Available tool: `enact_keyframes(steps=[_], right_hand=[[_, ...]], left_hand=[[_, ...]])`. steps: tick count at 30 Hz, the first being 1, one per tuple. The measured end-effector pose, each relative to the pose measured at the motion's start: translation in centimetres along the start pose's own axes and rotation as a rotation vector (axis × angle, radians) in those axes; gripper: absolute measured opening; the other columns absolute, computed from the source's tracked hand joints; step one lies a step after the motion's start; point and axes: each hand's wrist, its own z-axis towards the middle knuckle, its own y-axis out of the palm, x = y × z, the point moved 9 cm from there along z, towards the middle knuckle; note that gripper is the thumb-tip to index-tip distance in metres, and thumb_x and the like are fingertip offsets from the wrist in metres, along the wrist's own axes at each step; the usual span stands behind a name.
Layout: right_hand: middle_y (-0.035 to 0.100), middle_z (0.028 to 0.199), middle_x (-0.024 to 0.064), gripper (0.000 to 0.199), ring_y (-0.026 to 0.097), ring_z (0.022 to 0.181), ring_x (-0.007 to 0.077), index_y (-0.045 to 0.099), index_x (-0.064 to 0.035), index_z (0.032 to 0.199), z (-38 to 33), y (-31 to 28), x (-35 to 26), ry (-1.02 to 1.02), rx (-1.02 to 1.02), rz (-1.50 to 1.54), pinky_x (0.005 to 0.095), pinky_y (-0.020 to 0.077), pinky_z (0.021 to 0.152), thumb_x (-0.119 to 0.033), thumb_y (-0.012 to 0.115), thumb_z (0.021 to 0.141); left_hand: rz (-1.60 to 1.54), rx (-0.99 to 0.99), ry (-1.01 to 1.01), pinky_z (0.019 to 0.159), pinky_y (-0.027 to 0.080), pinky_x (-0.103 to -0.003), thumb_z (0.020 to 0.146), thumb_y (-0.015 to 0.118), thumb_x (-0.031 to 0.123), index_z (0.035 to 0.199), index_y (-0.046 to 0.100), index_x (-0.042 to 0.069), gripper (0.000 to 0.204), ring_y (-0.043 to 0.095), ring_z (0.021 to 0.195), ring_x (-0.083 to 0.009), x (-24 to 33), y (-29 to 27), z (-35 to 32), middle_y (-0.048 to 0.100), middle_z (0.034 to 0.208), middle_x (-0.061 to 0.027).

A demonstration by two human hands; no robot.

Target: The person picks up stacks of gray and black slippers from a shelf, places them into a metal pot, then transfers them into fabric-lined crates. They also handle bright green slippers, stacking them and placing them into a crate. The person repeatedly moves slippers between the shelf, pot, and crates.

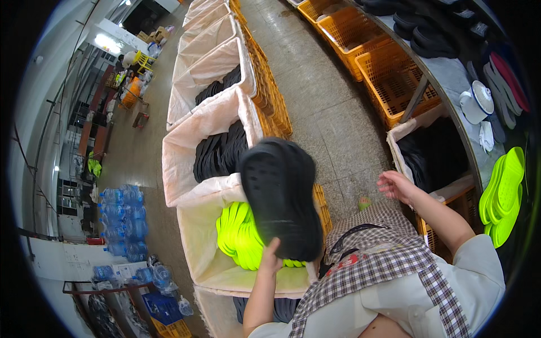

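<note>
My left hand (pixel 271 258) grips the near end of a small stack of black foam clogs (pixel 276 191), with round holes toward the far end. The thumb lies on top; the other fingers are hidden beneath. The clogs are held over a cloth-lined basket of neon-green clogs (pixel 239 234) and cover part of them. Held out to the right, my right hand (pixel 396 187) is empty, its fingers apart. It is above the aisle floor, beside a lined basket of black pieces (pixel 431 152).
Lined baskets (pixel 169 169) run away in a row on the left, several holding black pieces. Orange crates (pixel 389 84) stand under a worktable (pixel 417 53) on the right. On it are a white enamel mug (pixel 476 102) and neon-green clogs (pixel 503 194). Blue water bottles (pixel 124 219) stand far left.
</note>
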Motion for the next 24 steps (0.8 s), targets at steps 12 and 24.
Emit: enact_keyframes(steps=[12, 24], right_hand=[[0.063, 0.094, 0.0022, 0.019, 0.06, 0.082, 0.0124, 0.056, -0.0116, 0.101, -10.8, 0.4, 12.4, 0.039, 0.151, -0.075, 0.0267, 0.0455, 0.068, -0.028, 0.059, 0.091], [0.063, 0.096, 0.0028, 0.022, 0.059, 0.082, 0.01, 0.056, -0.0053, 0.106, -18.8, -2.8, 15.3, -0.136, 0.227, -0.137, 0.0238, 0.0472, 0.07, -0.022, 0.058, 0.091]], left_hand=[[-0.413, 0.118, 0.116, 0.104, 0.034, -0.051, 0.09, 0.053, 0.042, 0.135, 0.043, 0.007, 0.058, 0.048, 0.122, -0.0324, 1.3, -6.2, 12.8, 0.05, 0.135, -0.0112], [-0.368, 0.18, 0.268, 0.094, 0.043, -0.056, 0.085, 0.065, 0.03, 0.141, 0.027, 0.025, 0.068, 0.047, 0.121, -0.0322, -0.6, -4.5, 15.2, 0.042, 0.139, -0.0081]])
